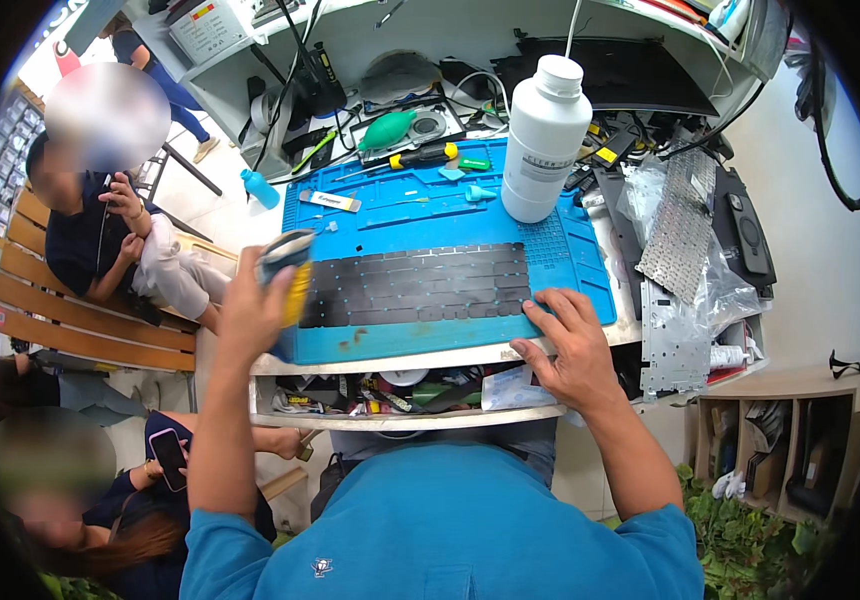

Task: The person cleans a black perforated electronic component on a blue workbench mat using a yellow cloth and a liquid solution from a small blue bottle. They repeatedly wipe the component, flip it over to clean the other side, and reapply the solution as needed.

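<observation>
— While the left hand (pixel 255 305) is raised at the near left corner of the blue mat (pixel 570 262), what is its grip closed on?

— A yellow-and-blue block, seemingly a sponge or brush (pixel 288 268), with the fingers wrapped round it. It sits just over the left end of the dark keyboard panel (pixel 415 285).

— And that panel?

— Flat on the mat, lengthwise, on the desk (pixel 450 358).

— The right hand (pixel 570 350)?

— Spread wide, holding nothing, with the fingertips pressing the mat's near right edge just beside the panel's right end.

— Anything else close by?

— A tall white bottle (pixel 542 128) stands upright at the mat's far right corner. A silver keyboard plate (pixel 678 225) lies on clear plastic to the right, and a green blower bulb (pixel 387 130) and a screwdriver (pixel 420 155) lie behind the mat.
</observation>
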`<state>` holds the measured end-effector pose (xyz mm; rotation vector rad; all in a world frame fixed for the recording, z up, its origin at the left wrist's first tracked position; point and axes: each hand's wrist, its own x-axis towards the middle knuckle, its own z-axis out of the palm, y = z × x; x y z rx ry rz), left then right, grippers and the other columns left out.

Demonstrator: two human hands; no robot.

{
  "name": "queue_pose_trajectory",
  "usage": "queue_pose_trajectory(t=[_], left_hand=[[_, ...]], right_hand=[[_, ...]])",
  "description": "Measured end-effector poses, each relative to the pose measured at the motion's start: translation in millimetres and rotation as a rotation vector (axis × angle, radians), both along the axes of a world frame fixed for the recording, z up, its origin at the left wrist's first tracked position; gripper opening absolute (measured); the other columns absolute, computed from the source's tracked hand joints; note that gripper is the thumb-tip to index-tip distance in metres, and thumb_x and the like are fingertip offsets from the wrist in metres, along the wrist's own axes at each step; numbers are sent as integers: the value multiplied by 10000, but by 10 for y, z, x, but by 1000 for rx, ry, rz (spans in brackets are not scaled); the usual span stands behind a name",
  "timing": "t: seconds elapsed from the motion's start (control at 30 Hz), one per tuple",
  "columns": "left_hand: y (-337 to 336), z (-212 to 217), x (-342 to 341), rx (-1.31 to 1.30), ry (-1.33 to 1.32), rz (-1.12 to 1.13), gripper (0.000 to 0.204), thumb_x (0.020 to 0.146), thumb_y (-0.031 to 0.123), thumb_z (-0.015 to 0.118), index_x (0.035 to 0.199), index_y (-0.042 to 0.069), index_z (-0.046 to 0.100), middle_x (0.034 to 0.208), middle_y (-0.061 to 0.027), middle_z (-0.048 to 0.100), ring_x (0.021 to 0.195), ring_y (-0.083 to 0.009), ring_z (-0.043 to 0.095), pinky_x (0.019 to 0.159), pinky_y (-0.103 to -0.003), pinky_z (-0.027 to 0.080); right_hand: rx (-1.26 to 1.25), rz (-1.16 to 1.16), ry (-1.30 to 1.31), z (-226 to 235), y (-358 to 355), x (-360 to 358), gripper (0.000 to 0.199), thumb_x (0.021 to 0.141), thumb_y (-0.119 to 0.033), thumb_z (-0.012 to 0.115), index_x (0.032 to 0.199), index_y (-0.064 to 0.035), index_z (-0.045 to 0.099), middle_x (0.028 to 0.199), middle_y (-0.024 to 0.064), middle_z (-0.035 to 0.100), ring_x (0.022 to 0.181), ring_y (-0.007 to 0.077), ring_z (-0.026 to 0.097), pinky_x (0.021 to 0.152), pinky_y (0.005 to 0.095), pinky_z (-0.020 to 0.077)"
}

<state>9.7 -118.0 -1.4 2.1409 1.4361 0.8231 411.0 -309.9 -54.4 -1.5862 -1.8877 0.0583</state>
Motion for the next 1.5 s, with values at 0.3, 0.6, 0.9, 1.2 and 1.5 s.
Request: queue_pose_trajectory(t=[0.3,0.6,0.9,1.2,1.5], left_hand=[[-716,-354,2583,142,43,-450,319,1042,260,738,1337,139,745,1144,-178,695,793,-428,775,679,-550,646],[-358,-338,1221,206,361,-25,266,1069,300,723,1312,237,809,1046,-126,713,770,-387,762,663,-516,622],[28,-230,317,365,397,98,195,1037,242,737,1210,167,785,1036,-134,722,792,-387,760,720,-500,628],[-549,-426,1634,184,176,-172,256,1002,269,812,1247,199,834,1033,-113,723,845,-366,764,728,-482,629],[-138,-183,725,275,274,64,218,986,228,815,1193,173,858,951,-121,750,818,-341,745,725,-444,596]], right_hand=[[-33,-7,-103,39,-20,-19,450,942,-232,851,1261,72,764,1341,208,693,1300,416,618,1111,509,522],[-25,15,-117,40,0,-28,495,897,-231,898,1260,77,764,1312,200,696,1274,406,618,1067,498,534],[23,19,-105,-11,34,-14,490,908,-260,894,1248,69,766,1297,189,697,1262,413,615,1059,502,531],[26,13,-151,-33,13,-9,502,897,-251,901,1251,76,761,1294,190,689,1261,407,614,1052,493,538],[18,17,-113,-25,24,-2,507,891,-258,904,1256,67,769,1300,187,691,1270,399,609,1057,503,526]])
